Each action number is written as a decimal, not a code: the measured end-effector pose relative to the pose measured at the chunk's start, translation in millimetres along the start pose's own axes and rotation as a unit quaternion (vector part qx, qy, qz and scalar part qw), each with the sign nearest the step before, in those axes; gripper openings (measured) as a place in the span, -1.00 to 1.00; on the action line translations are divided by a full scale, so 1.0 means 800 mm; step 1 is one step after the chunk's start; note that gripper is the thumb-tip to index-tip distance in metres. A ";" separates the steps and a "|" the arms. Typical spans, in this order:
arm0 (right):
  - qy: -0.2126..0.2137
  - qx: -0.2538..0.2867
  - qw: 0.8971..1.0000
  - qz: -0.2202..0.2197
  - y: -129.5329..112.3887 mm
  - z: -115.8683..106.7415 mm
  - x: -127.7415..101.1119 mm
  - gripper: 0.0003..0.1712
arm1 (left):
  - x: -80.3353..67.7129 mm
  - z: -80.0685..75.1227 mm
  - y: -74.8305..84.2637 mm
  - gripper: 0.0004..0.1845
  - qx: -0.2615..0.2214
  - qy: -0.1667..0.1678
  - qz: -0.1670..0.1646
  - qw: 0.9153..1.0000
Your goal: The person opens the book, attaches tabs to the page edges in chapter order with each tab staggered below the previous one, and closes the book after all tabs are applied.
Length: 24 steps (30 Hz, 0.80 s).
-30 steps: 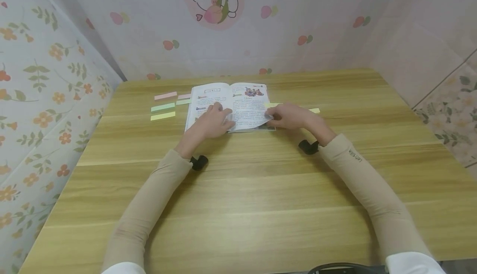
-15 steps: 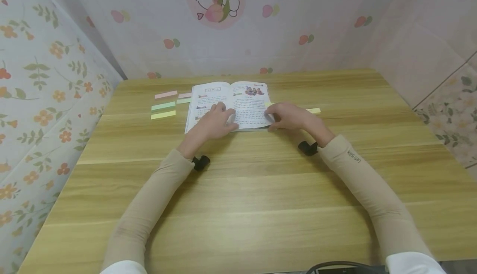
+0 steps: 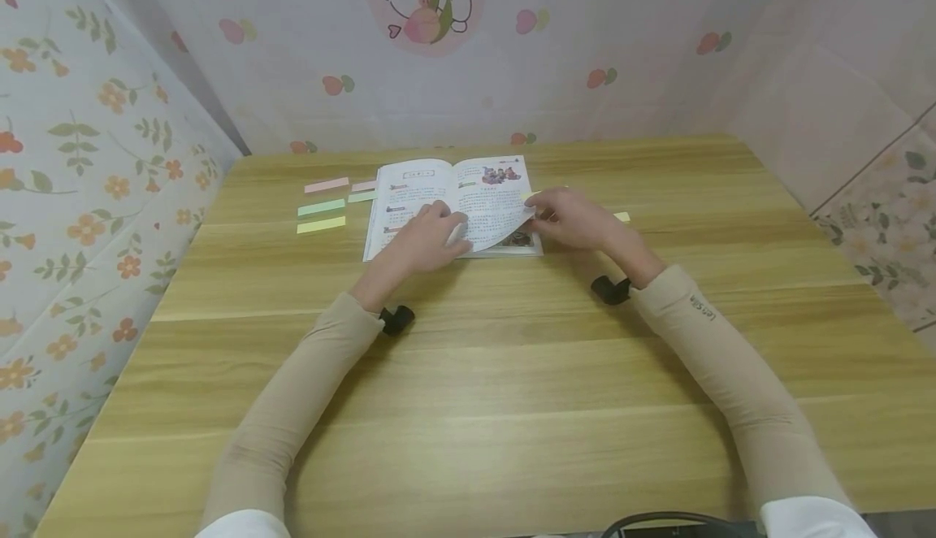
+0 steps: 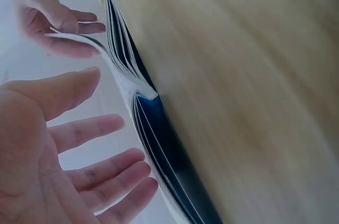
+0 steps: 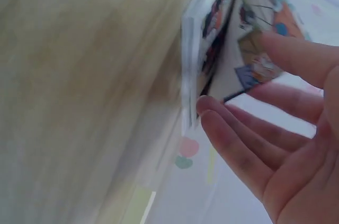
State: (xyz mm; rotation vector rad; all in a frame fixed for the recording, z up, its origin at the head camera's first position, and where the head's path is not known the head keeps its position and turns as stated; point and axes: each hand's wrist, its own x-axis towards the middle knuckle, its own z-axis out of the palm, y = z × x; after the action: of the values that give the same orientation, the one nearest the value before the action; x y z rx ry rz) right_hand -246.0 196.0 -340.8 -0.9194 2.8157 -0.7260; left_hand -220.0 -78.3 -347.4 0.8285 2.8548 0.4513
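An open book (image 3: 413,184) lies near the far side of the table. My left hand (image 3: 431,237) rests on the lower part of its left page, near the spine. In the left wrist view, the fingers (image 4: 114,173) of that hand are spread and loosely bent, touching the book's pages. On the other side, my right hand (image 3: 574,219) pinches the outer edge of the right-hand page (image 3: 493,221) and lifts its lower corner. Coloured pictures show on the underside of the lifted page (image 5: 254,9) in the right wrist view. A yellow strip (image 3: 528,195) shows at the book's right edge, partly hidden.
Left of the book lie pink (image 3: 327,185), green (image 3: 321,209) and yellow (image 3: 321,225) paper strips, with a shorter pink strip (image 3: 363,186) and green strip (image 3: 361,197) beside them. Another yellow strip (image 3: 622,217) shows behind the right hand. A patterned curtain (image 3: 292,50) hangs behind the table (image 3: 468,408).
The right hand has risen slightly, and the page's lower corner is now lifted higher, baring a picture beneath. The left hand has shifted slightly right on the book.
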 end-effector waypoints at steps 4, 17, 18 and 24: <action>0.025 0.010 0.999 0.020 -0.001 0.004 0.002 -0.59 | 0.001 0.000 0.002 -0.42 0.003 0.003 0.004 1.000; 0.104 0.107 0.981 0.121 -0.013 0.013 -0.001 -0.29 | 0.002 0.001 0.006 -0.43 0.001 0.006 0.015 1.000; 0.111 0.117 0.979 0.121 -0.013 0.014 -0.001 -0.33 | 0.002 0.002 0.006 -0.43 -0.001 0.005 0.014 1.000; 0.107 0.183 0.973 0.089 -0.017 0.019 0.002 -0.59 | 0.003 0.001 0.010 -0.45 -0.009 0.002 0.012 1.000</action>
State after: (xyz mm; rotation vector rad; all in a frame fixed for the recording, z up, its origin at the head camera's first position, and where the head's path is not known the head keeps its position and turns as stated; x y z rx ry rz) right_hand -236.6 178.9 -347.7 -0.5489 2.7436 -1.3276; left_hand -217.9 -70.3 -346.0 0.8614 2.8422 0.4801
